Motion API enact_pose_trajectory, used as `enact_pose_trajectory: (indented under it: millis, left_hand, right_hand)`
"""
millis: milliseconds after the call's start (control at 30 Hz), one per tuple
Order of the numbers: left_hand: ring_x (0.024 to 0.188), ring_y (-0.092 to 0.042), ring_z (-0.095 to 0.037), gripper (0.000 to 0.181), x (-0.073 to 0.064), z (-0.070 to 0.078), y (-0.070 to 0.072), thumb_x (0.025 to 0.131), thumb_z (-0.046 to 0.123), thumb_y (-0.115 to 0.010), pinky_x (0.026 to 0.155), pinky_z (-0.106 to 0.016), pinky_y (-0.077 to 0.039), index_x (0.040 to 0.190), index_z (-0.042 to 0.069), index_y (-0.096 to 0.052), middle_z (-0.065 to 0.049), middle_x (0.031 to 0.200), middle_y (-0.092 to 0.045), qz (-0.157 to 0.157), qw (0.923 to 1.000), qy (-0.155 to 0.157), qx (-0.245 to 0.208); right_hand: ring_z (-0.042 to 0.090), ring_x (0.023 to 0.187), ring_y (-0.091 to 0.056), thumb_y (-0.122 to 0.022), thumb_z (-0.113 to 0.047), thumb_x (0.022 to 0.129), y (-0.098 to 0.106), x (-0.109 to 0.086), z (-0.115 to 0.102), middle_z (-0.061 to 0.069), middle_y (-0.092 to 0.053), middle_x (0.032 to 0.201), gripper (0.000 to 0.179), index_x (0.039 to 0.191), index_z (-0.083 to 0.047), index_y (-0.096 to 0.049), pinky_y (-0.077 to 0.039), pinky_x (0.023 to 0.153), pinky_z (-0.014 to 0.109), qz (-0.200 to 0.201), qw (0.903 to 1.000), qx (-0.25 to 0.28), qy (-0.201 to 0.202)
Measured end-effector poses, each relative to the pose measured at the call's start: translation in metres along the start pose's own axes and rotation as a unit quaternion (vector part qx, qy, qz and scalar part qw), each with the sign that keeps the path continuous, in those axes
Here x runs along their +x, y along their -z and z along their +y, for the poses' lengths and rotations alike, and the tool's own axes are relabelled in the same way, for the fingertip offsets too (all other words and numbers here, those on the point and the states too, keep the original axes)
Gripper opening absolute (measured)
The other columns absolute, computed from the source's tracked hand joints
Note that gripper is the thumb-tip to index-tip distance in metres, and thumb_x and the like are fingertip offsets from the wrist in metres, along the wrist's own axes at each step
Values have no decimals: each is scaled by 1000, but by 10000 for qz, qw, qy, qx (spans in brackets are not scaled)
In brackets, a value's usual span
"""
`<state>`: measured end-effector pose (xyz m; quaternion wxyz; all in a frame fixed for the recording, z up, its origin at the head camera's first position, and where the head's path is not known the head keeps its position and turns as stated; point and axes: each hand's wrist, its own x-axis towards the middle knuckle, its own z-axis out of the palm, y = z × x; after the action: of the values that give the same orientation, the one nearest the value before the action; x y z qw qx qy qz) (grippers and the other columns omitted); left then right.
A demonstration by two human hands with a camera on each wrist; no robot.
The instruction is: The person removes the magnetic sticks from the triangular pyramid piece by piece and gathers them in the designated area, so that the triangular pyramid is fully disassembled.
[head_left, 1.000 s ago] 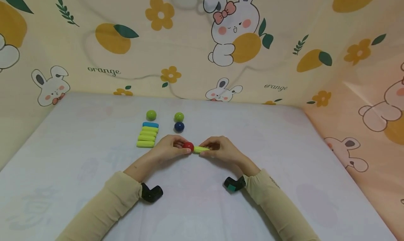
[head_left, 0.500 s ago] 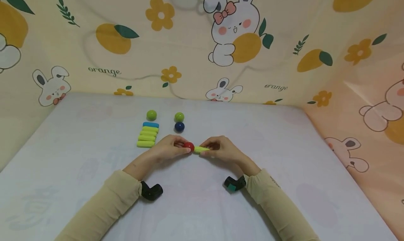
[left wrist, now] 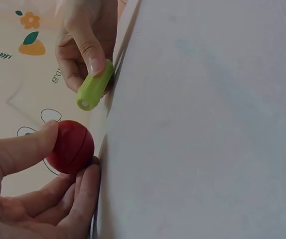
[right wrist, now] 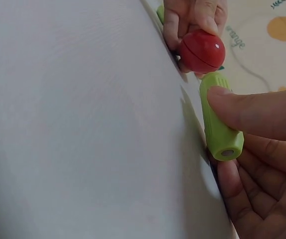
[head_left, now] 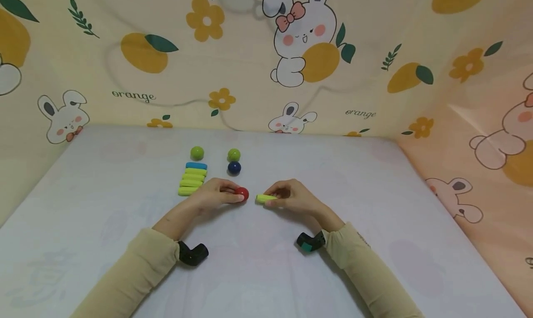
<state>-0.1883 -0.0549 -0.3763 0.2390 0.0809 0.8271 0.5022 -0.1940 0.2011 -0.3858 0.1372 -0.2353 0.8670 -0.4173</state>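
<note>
My left hand [head_left: 214, 194] pinches a glossy red ball [left wrist: 72, 147] between thumb and fingers, low over the white table. A seam line runs around the ball. Facing it, my right hand [head_left: 293, 196] pinches a lime-green ribbed rod [right wrist: 219, 119] between thumb and fingers. Each end of the rod has a small round inset, the near one metallic in the right wrist view. A gap separates ball and rod in the head view. The rod's far end points toward the ball.
Left of centre, several lime-green rods [head_left: 193, 177] lie in a row with a blue rod [head_left: 196, 165] behind them. A green ball [head_left: 197, 152] sits beyond. Another green ball [head_left: 234, 154] and a dark blue ball [head_left: 234, 168] stand close together. A printed cloth [head_left: 175, 77] hangs behind the table.
The red ball and the rod were touching end to end; now they are apart. My left hand has shifted left with the ball, while my right hand has hardly moved. The head view has shifted slightly.
</note>
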Motion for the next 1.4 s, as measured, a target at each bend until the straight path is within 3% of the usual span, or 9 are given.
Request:
enact_pose_trajectory:
  millis: [367, 633, 833, 1400]
  left_hand:
    - [103, -57, -23, 44, -2, 7, -3, 87, 28, -71, 88, -34, -48, 122, 3, -61, -13, 114, -65, 382, 9988, 70, 313]
    - [107, -55, -27, 47, 1, 12, -7, 85, 25, -73, 93, -39, -45, 124, 3, -60, -15, 117, -63, 1044, 9941, 196, 197]
    - [103, -54, -28, 45, 6, 19, -10, 84, 25, -73, 90, -39, -45, 122, 4, -60, -14, 112, -63, 1351, 9903, 311, 85]
    - [95, -58, -27, 37, 15, 25, -24, 81, 18, -77, 88, -40, -49, 111, 1, -64, -15, 105, -64, 2050, 9759, -187, 722]
  right_hand:
    - [12, 83, -56, -76, -17, 82, 2, 0, -1, 3, -70, 97, 22, 102, -7, -73, -45, 75, 23, -110, 9999, -62, 8]
    - [12, 81, -56, -76, -19, 82, 7, -4, 0, 5, -69, 96, 24, 102, -6, -72, -47, 76, 23, -109, 9999, -78, 1]
    - [12, 80, -59, -77, -19, 81, 9, -8, 3, 3, -71, 96, 23, 101, -8, -73, -47, 74, 23, -43, 9999, 38, -119]
    - [14, 79, -57, -78, -19, 80, 6, -10, 4, 4, -70, 95, 23, 100, -9, -73, -46, 70, 22, 113, 9997, 120, -173]
